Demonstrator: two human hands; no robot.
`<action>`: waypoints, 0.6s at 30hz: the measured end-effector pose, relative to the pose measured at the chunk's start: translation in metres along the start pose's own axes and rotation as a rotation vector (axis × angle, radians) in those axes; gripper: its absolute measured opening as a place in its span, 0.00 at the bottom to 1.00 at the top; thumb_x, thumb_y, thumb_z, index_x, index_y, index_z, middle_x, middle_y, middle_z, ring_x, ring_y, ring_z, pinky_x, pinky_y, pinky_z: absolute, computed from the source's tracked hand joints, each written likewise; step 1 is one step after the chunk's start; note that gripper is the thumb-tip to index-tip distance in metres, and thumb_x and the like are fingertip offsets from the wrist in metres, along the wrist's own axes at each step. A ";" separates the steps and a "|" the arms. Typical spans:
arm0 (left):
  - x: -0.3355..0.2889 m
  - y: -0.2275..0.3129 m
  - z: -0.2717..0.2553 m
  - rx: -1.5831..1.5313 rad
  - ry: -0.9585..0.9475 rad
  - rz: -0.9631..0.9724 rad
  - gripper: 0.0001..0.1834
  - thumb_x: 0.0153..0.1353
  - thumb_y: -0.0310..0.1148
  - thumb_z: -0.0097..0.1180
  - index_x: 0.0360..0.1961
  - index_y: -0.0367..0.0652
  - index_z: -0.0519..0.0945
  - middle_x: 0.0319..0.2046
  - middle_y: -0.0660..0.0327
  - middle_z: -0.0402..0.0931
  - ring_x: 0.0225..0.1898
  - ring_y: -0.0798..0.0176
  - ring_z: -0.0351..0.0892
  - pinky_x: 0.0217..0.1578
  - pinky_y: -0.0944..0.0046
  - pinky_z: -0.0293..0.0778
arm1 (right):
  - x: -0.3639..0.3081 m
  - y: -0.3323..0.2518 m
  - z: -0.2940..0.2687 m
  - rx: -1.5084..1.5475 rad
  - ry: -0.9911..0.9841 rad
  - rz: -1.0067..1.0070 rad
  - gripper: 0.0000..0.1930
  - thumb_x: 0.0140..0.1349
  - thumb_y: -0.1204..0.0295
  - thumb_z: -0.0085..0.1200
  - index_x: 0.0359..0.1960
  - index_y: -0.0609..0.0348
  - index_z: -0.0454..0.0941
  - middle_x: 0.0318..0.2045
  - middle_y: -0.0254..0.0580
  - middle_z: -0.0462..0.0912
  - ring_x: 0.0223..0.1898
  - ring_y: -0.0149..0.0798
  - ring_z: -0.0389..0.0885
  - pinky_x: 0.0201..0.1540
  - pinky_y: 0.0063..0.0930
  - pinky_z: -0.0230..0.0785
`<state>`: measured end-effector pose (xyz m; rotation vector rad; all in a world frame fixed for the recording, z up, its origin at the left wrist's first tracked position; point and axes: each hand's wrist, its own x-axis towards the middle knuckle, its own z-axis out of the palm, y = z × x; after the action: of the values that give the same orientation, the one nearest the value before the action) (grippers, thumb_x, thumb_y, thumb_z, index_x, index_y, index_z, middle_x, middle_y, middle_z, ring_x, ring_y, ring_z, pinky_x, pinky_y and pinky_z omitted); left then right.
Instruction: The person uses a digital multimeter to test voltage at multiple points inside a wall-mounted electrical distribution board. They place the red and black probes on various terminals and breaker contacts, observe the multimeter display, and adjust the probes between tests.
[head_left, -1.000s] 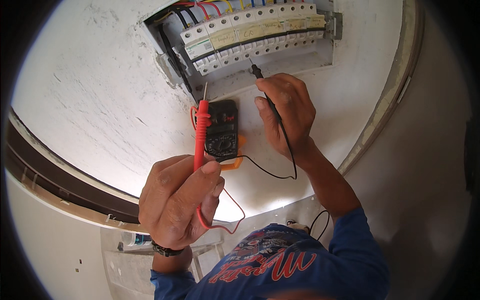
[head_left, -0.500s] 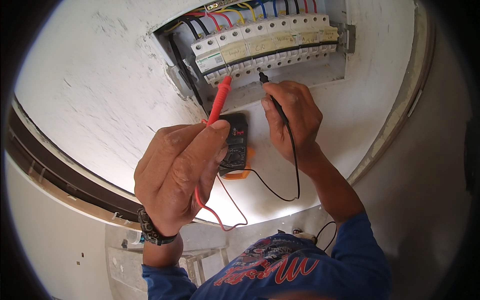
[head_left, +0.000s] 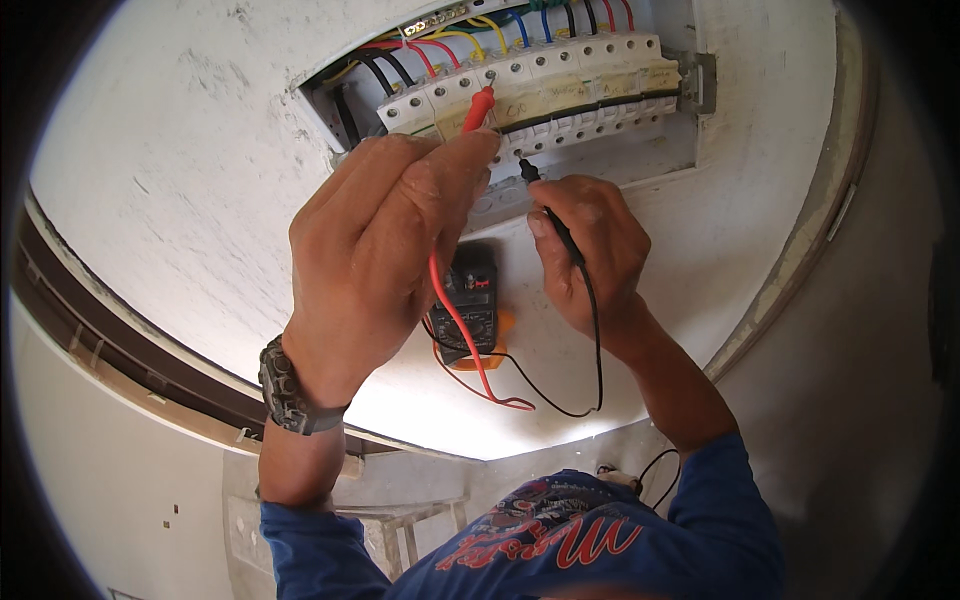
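Observation:
My left hand [head_left: 385, 235] is closed round a red test probe [head_left: 480, 106], its tip up at the top row of screw terminals on the circuit breakers [head_left: 560, 90]. In my right hand [head_left: 595, 240] is a black test probe [head_left: 562, 232], pointing at a terminal along the breakers' lower edge. Whether either tip touches metal is too small to tell. Below the breakers, a black multimeter [head_left: 470, 295] with an orange edge hangs against the wall, partly behind my left hand. A red lead [head_left: 455, 315] and a black lead [head_left: 597, 340] loop down from the probes.
The breakers sit in a recessed wall box [head_left: 640, 160] with a metal bracket at its right end. Black, red, yellow and blue wires [head_left: 490, 35] enter from above. A metal terminal bar [head_left: 435, 20] lies behind them. A stand-like frame [head_left: 390, 525] is on the floor below.
My left hand has moved up, taking the red probe from the breakers' lower part to the top terminals. The right hand and black probe stay at nearly the same lower terminal.

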<state>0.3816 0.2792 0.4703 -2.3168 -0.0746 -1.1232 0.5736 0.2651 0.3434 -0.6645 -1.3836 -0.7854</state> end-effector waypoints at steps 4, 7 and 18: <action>0.008 -0.006 0.002 0.013 -0.020 0.021 0.17 0.59 0.21 0.68 0.51 0.40 0.85 0.34 0.58 0.85 0.32 0.66 0.85 0.28 0.67 0.79 | 0.000 0.002 0.000 -0.001 0.005 -0.004 0.19 0.55 0.81 0.69 0.48 0.62 0.79 0.35 0.45 0.85 0.35 0.47 0.85 0.37 0.36 0.80; 0.014 -0.003 0.001 0.105 -0.107 -0.054 0.16 0.59 0.26 0.69 0.49 0.43 0.85 0.34 0.59 0.84 0.35 0.61 0.85 0.32 0.63 0.81 | 0.000 0.002 0.002 0.006 0.015 0.011 0.16 0.55 0.79 0.70 0.46 0.62 0.81 0.35 0.44 0.86 0.35 0.45 0.85 0.36 0.34 0.79; 0.046 -0.009 0.001 -0.092 -0.154 0.087 0.09 0.57 0.22 0.63 0.39 0.41 0.78 0.27 0.57 0.75 0.27 0.52 0.77 0.27 0.57 0.73 | -0.001 0.005 0.004 -0.044 0.045 -0.065 0.15 0.55 0.81 0.69 0.45 0.60 0.82 0.35 0.42 0.86 0.34 0.44 0.84 0.35 0.33 0.78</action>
<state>0.4097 0.2787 0.5076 -2.4606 0.0205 -0.9215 0.5757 0.2714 0.3434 -0.6346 -1.3554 -0.8796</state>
